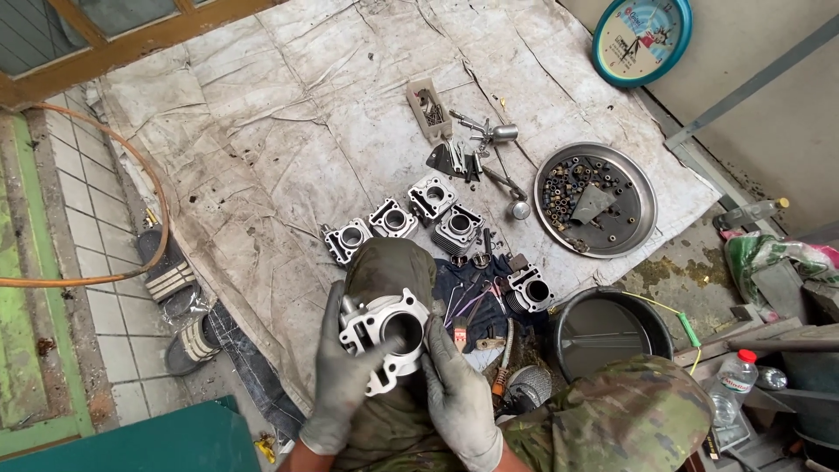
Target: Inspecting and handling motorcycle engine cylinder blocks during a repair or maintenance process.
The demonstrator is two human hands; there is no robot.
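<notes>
Both hands wear grey gloves and grip one metal engine cylinder [386,336] over the person's knee. The left hand [341,376] wraps around its left side, fingers closed on the casting; the right hand [456,393] clamps the right edge, thumb near the round bore.

Just beyond the hands, four more cylinders [402,218] lie in a short row on a creased, stained sheet [262,105] — and past that row the sheet lies bare up to its far edge. To the right of the right hand sit a fifth cylinder [529,291] (dark-finned), a black bucket [612,328] and a round metal tray [642,205] of small parts. Left of the left hand, past the sheet's edge, sandals [175,280] rest on the tiles.
</notes>
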